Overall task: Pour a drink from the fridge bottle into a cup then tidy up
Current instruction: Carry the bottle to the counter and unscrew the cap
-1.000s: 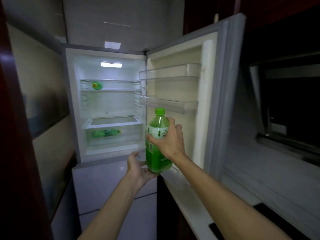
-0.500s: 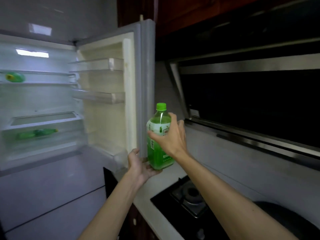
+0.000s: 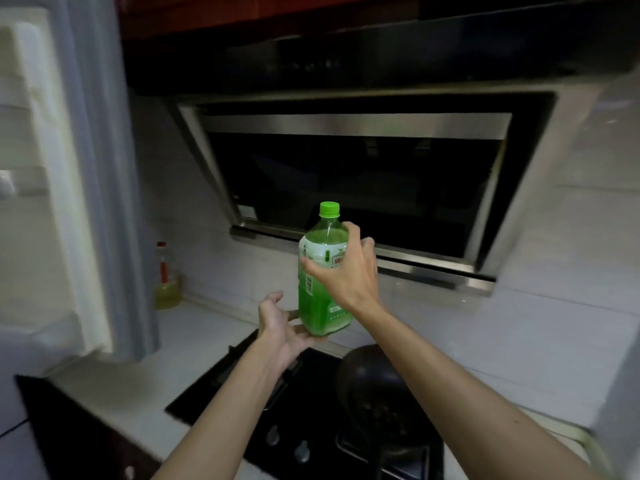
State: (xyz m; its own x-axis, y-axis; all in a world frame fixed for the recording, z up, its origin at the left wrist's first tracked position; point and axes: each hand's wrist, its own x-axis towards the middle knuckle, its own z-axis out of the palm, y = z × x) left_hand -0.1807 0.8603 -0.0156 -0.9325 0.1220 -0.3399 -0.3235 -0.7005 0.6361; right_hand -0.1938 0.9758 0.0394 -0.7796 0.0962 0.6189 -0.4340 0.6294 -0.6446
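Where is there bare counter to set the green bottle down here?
Bare white counter lies between the fridge door, the red-capped bottle and the hob. The hob is crowded: burners and a dark pan.

One wide-angle camera sits at head height, facing forward and slightly down over the white stone table (image 3: pixel 194 344) toward the tiled back wall. The slanted steel and black-glass range hood (image 3: pixel 346 174) fills the upper middle, and its straight lines bow toward the edges. The black glass gas hob (image 3: pixel 304 417) lies low, close beneath the lens. Both bare forearms enter from the bottom edge. The left hand (image 3: pixel 280 323) and right hand (image 3: pixel 346 271) meet at arm's reach near centre on the green-capped clear plastic bottle of green drink (image 3: pixel 315 306). The open white fridge door (image 3: pixel 52 237) is cropped by the left edge.
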